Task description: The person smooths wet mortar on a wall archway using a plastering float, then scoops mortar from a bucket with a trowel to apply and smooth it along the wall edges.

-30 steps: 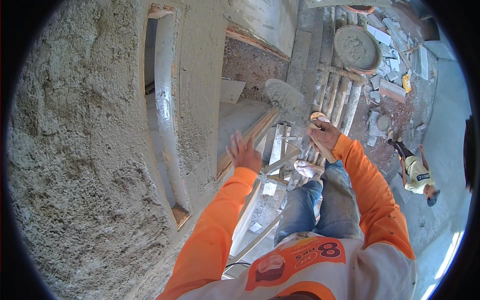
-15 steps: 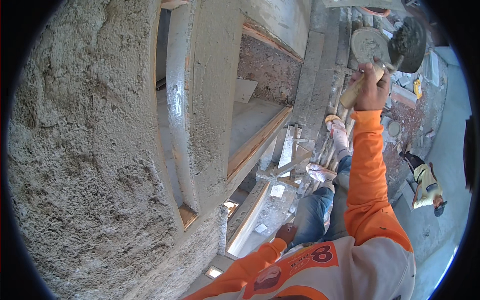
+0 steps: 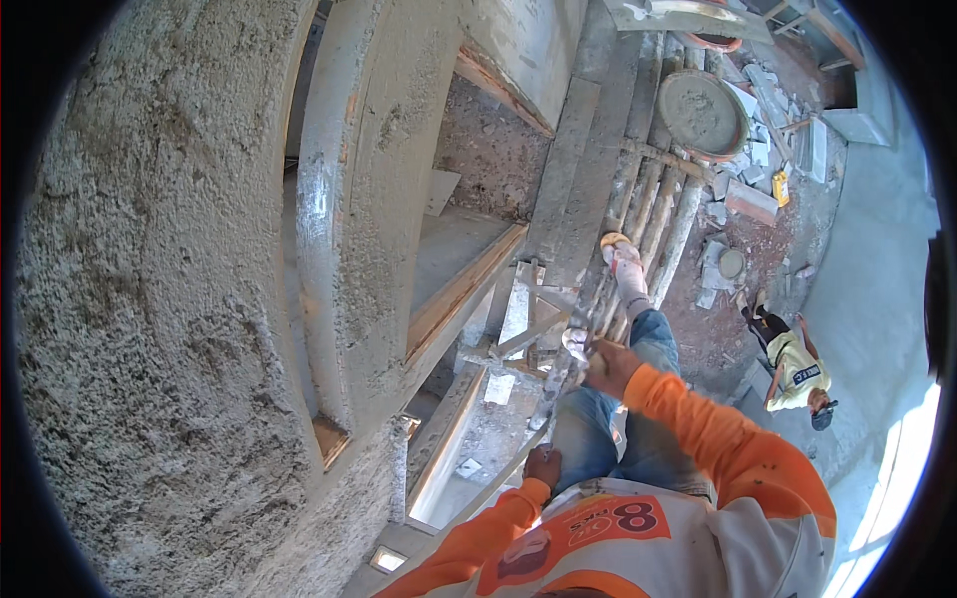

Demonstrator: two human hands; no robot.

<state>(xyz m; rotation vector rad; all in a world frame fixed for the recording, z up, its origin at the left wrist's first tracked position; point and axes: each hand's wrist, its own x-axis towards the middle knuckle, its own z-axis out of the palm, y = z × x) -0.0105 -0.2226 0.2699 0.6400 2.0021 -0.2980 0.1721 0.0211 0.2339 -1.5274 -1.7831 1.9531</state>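
Observation:
My right hand (image 3: 612, 370) is closed around the handle of a trowel, in front of my knees. A bit of the pale handle shows at the fingers; the blade is hard to make out from this angle. My left hand (image 3: 543, 465) hangs low beside my left thigh, dark and small in the picture, and its fingers are not clear. To the left rises a wall of rough grey plaster (image 3: 159, 299). Ahead of my feet, a round tub (image 3: 746, 125) full of grey mortar sits on the pole platform.
I stand on a scaffold of wooden poles (image 3: 688, 214) and planks (image 3: 568, 149). Framed openings with wooden edging (image 3: 464, 294) break the wall. Below lie rubble, a yellow container (image 3: 780, 187) and a small bucket (image 3: 732, 263). Another person (image 3: 797, 369) stands on the lower floor at right.
My right hand has drawn back from beside the tub toward my body with the trowel. The mortar-loaded blade, plain before, is no longer clearly visible. My view has shifted slightly right.

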